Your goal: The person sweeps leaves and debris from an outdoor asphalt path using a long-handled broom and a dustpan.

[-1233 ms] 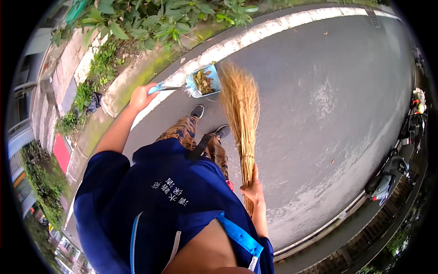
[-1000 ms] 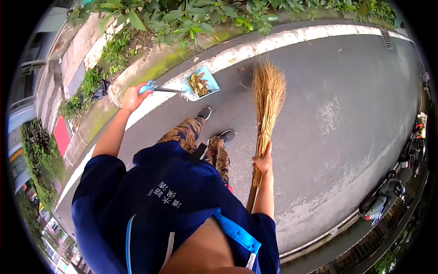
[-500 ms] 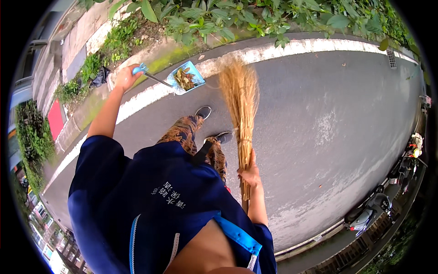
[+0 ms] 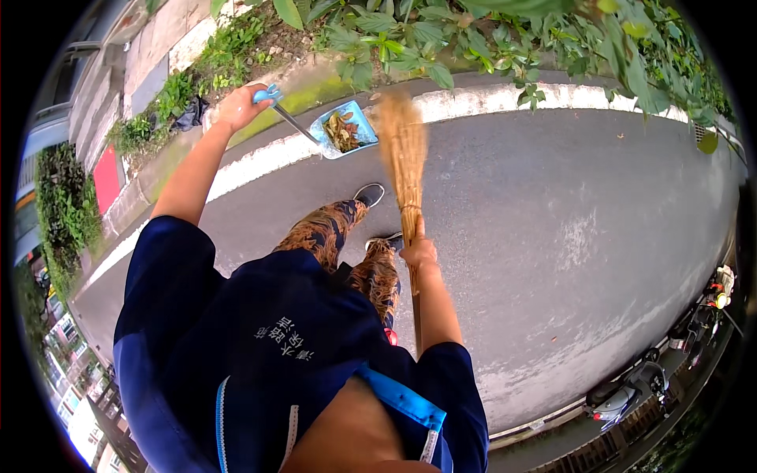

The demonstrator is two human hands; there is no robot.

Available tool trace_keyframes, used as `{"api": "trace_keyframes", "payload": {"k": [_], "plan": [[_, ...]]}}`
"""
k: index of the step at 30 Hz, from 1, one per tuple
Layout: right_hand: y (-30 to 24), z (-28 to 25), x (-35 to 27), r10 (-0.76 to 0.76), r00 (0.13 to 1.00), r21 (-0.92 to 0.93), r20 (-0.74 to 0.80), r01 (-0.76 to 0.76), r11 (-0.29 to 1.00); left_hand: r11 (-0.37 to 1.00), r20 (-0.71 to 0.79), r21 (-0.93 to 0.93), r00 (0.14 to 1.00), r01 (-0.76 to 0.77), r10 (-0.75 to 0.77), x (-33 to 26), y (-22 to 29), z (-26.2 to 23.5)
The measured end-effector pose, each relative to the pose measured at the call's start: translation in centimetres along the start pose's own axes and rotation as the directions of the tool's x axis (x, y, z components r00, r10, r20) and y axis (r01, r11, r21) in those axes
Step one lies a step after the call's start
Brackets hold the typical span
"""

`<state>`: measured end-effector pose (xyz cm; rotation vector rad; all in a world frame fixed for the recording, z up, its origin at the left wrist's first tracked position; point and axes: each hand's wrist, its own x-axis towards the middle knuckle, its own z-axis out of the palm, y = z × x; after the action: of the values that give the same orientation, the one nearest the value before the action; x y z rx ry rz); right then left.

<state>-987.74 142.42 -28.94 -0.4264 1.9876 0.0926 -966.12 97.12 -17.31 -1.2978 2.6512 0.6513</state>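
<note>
Two tools fill our hands: our left hand (image 4: 236, 106) is closed around the blue handle of a light-blue dustpan (image 4: 344, 130), held out above the road's edge and loaded with brown leaves, while our right hand (image 4: 418, 252) grips the stick of a straw broom (image 4: 402, 154), bristles splayed toward the white-painted kerb (image 4: 505, 98). Grey asphalt (image 4: 568, 229) spreads around us; leafy bushes (image 4: 441, 35) line the kerb, and scooters (image 4: 631, 390) stand parked opposite.
</note>
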Motion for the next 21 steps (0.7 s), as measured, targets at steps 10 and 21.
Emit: {"api": "trace_keyframes", "payload": {"k": [10, 21], "plan": [[5.3, -4.1, -19.9, -0.079, 0.987, -0.051, 0.139, 0.087, 0.995, 0.998, -0.059, -0.054, 0.998, -0.019, 0.016, -2.3, -3.1, 1.0], [9.9, 3.4, -19.5, 0.005, 0.989, 0.874, -0.148, 0.129, 0.468, 0.978, 0.027, -0.205, 0.998, -0.044, 0.051, -6.9, -0.2, 1.5]]}}
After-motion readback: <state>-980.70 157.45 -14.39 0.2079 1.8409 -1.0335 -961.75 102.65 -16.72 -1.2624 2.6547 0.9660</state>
